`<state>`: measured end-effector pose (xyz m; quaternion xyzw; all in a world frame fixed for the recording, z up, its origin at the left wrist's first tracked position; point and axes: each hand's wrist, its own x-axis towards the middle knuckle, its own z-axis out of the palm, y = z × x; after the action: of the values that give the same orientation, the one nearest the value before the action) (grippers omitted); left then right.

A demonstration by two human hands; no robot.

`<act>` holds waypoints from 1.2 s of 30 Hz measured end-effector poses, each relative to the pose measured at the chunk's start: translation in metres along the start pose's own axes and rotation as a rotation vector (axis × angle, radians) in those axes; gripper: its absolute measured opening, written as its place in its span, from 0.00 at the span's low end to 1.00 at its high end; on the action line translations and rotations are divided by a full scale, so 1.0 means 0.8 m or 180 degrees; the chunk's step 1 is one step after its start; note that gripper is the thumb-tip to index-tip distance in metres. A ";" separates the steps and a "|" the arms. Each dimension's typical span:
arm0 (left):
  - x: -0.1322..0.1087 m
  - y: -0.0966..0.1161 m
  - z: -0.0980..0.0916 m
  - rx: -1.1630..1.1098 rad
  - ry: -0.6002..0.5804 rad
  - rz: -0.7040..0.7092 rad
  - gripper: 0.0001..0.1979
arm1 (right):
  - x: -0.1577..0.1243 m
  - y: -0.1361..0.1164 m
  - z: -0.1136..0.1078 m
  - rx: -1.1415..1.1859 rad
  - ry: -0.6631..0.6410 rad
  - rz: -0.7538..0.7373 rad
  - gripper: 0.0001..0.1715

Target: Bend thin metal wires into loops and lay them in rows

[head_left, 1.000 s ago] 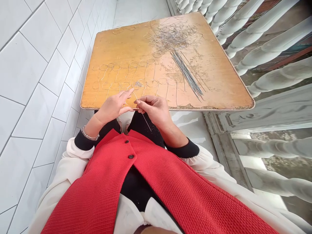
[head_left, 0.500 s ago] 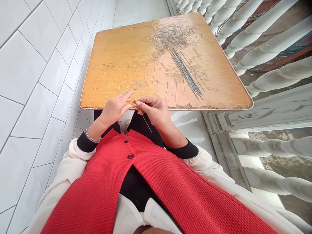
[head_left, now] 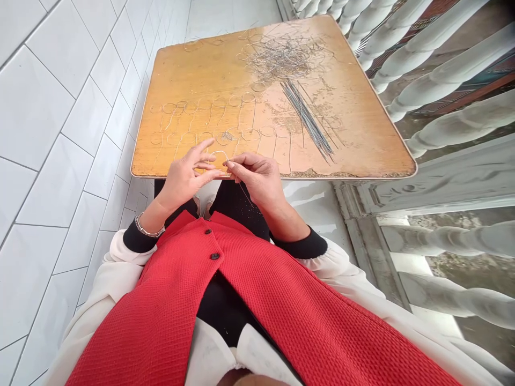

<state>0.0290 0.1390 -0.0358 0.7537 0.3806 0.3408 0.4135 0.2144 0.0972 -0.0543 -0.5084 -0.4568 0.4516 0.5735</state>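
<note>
My right hand [head_left: 259, 176] pinches a thin metal wire [head_left: 221, 152] between thumb and fingertips, at the table's near edge. The wire bends in a round arc between my two hands, and its straight tail hangs below my right fingers. My left hand [head_left: 183, 174] is open, its fingers spread around the arc and its thumb tip close to my right fingertips. Whether that thumb touches the wire I cannot tell. Just beyond the hands, wire loops with straight stems [head_left: 252, 136] lie in two rows on the wooden table [head_left: 201, 72].
A tangled heap of bent wires [head_left: 285, 56] lies at the table's far right. Nearer stands a bundle of straight wires [head_left: 308, 120], lying flat. A white tiled wall [head_left: 60, 150] runs along the left, a white balustrade [head_left: 438, 80] along the right.
My left fingers have spread wider and lifted away from the wire. The arc shows rounder between my hands; the right hand keeps its pinch and the tail has swung slightly.
</note>
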 end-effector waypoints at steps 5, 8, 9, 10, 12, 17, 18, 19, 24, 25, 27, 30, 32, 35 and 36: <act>0.004 0.020 -0.003 -0.0813 0.0095 -0.0785 0.06 | 0.000 -0.003 -0.001 -0.0092 0.0089 0.0001 0.19; 0.006 0.023 0.000 -0.1042 0.0219 -0.0871 0.07 | -0.002 -0.006 0.000 -0.0075 0.0126 0.0077 0.19; 0.006 0.022 0.002 -0.1096 0.0232 -0.0886 0.07 | -0.003 -0.006 0.000 -0.0042 0.0101 0.0118 0.19; 0.007 0.021 0.003 -0.1145 0.0221 -0.0904 0.07 | -0.003 -0.006 0.001 0.0000 0.0072 0.0164 0.19; 0.006 0.018 0.007 -0.1231 0.0166 -0.0918 0.06 | -0.003 -0.004 0.002 0.0105 0.0078 0.0223 0.18; 0.003 0.011 0.017 -0.1189 0.0096 -0.0806 0.07 | 0.000 0.007 0.008 0.0266 0.0424 0.0099 0.17; 0.002 0.011 0.020 -0.1166 0.0095 -0.0783 0.07 | 0.000 0.009 0.010 0.0294 0.0475 0.0064 0.16; 0.002 0.011 0.022 -0.1163 0.0101 -0.0766 0.07 | 0.000 0.010 0.011 0.0332 0.0519 0.0028 0.16; 0.001 0.009 0.026 -0.1259 0.0088 -0.0827 0.07 | -0.002 0.010 0.016 0.0397 0.0589 -0.0002 0.17; 0.001 0.009 0.025 -0.1274 0.0072 -0.0858 0.07 | -0.002 0.010 0.016 0.0346 0.0571 0.0020 0.18; 0.002 0.008 0.020 -0.1303 0.0046 -0.0924 0.07 | -0.003 0.008 0.014 0.0234 0.0459 0.0100 0.19; 0.002 0.008 0.013 -0.1289 0.0083 -0.0953 0.05 | -0.003 0.007 0.010 0.0166 0.0227 0.0205 0.19; 0.003 0.009 0.010 -0.1215 0.0100 -0.0945 0.06 | -0.003 0.006 0.008 0.0135 0.0151 0.0223 0.19; 0.004 0.010 0.011 -0.1116 0.0123 -0.0948 0.05 | -0.004 0.005 0.008 0.0056 0.0113 0.0211 0.20; 0.005 0.011 0.012 -0.1097 0.0146 -0.0949 0.05 | -0.004 0.005 0.008 0.0041 0.0103 0.0201 0.20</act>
<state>0.0413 0.1361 -0.0315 0.5994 0.4331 0.3529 0.5732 0.2073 0.0953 -0.0578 -0.5262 -0.4282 0.4641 0.5695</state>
